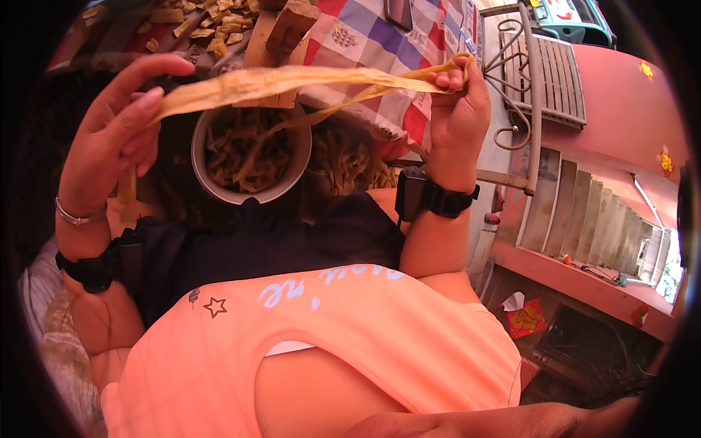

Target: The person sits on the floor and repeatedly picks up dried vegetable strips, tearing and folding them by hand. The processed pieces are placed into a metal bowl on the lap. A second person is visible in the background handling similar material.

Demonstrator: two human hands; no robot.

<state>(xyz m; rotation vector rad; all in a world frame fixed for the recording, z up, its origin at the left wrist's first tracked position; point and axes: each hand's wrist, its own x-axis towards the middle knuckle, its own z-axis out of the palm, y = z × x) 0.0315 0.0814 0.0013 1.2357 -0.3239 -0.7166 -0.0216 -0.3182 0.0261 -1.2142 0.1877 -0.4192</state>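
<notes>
A long, pale yellow fibrous strip (274,81) is stretched between my two hands, above a white-rimmed bucket. My left hand (118,117) grips one end between thumb and fingers, its index finger raised, and a tail hangs below the palm. At the other side my right hand (457,115) holds the strip looped around its fingers. A second length slants from the right hand down toward the bucket (196,150), which holds a tangle of similar strips (249,159). Behind the stretched strip, a wooden board (257,57) with a wooden block (293,24) on it juts over the bucket.
Many small yellow folded pieces (219,24) lie on the checked tablecloth (350,41). A phone (400,12) rests at the table's far side. More loose strips (350,164) are heaped right of the bucket. A metal frame (534,109) with scrollwork stands close beyond my right hand.
</notes>
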